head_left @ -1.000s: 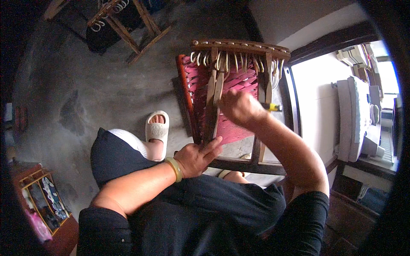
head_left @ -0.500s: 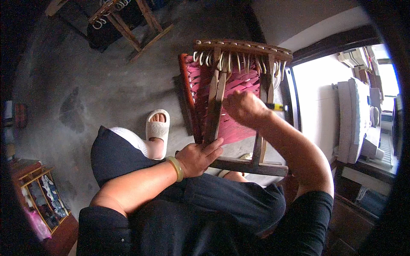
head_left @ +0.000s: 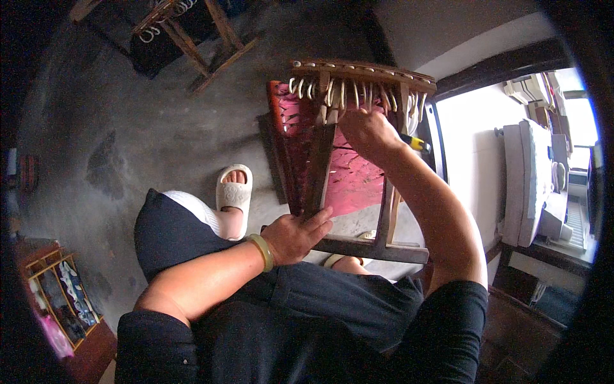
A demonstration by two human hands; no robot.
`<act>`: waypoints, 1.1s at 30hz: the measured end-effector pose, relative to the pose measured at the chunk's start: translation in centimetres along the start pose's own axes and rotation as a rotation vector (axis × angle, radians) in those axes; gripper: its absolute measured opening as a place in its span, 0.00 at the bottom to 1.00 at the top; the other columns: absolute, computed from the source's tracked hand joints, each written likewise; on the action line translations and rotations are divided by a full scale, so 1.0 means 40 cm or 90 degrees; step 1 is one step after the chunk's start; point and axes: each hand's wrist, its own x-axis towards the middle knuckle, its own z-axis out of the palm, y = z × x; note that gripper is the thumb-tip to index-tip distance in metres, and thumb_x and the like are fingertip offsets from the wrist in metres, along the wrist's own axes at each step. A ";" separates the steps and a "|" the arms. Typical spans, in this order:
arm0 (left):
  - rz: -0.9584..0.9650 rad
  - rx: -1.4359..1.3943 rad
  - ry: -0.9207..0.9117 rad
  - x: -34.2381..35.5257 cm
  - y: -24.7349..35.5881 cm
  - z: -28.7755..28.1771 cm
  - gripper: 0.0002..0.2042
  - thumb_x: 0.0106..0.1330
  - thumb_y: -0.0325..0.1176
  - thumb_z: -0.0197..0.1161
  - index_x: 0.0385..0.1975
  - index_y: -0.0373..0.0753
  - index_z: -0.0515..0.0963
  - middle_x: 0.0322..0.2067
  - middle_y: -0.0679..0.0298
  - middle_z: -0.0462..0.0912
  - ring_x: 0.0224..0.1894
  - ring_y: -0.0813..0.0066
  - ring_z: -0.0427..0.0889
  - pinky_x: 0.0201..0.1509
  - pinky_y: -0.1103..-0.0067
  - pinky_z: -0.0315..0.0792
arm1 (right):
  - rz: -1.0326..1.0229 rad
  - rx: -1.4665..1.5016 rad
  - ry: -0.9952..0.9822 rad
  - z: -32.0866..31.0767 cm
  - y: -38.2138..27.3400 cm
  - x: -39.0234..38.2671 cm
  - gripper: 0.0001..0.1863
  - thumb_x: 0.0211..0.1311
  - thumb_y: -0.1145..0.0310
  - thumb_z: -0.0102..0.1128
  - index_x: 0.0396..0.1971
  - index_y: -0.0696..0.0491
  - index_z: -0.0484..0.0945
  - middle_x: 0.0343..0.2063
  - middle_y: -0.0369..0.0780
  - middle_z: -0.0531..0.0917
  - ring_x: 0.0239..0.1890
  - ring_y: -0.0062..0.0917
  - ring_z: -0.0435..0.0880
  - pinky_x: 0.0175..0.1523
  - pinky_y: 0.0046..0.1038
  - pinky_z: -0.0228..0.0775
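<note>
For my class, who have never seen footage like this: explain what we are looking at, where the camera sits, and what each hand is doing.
The camera is worn on a person's head and looks down, so the edges bend. No machine is involved, only two bare hands. The left hand, with a pale bangle on its wrist, rests on the lower rail of a wooden frame. The right hand reaches to the top bar, among pale cord loops; what it grips is hidden. Red woven webbing fills the frame. A foot in a white sandal stands on the concrete floor.
</note>
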 end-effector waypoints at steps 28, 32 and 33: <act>-0.004 0.023 -0.017 0.004 0.004 -0.012 0.22 0.49 0.29 0.58 0.47 0.36 0.67 0.59 0.47 0.60 0.36 0.62 0.81 0.31 0.72 0.76 | -0.152 0.141 0.174 -0.038 -0.102 -0.084 0.06 0.44 0.70 0.55 0.24 0.53 0.71 0.20 0.37 0.74 0.26 0.28 0.76 0.23 0.27 0.70; -0.003 0.021 -0.002 0.000 0.000 0.001 0.22 0.49 0.29 0.58 0.47 0.36 0.67 0.59 0.47 0.60 0.37 0.62 0.81 0.31 0.72 0.76 | 0.021 0.144 0.023 -0.024 -0.044 -0.031 0.06 0.53 0.68 0.52 0.29 0.53 0.75 0.25 0.40 0.78 0.30 0.30 0.79 0.25 0.31 0.72; -0.005 0.020 -0.003 -0.001 0.000 0.004 0.21 0.49 0.29 0.58 0.47 0.36 0.68 0.59 0.47 0.60 0.37 0.62 0.81 0.32 0.72 0.76 | 0.027 0.080 0.067 -0.012 -0.022 -0.012 0.06 0.55 0.68 0.52 0.31 0.52 0.75 0.26 0.40 0.78 0.31 0.29 0.80 0.24 0.31 0.72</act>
